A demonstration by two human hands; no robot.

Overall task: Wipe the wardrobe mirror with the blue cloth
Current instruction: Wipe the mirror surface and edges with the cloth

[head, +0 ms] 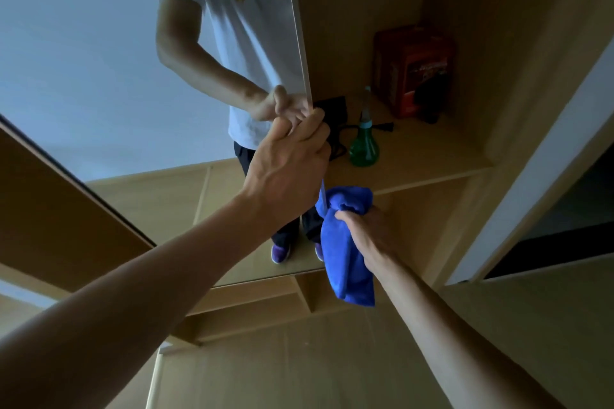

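At mirror's right edge, left hand (292,163) clamps wardrobe mirror (133,76) door. Right hand (365,226) fist-grips bunched blue cloth (345,242), just right of glass. Cloth soft, light, limp; flatten before wiping. Glass rigid, fragile.

Green bottle (363,146) and perhaps cables crowding shelf (432,156)

A green spray bottle (363,146) stands on the wooden shelf (432,156), between a black cable (335,129) and a red box (413,71).

Home bedroom: mirrored wooden wardrobe (382,10)
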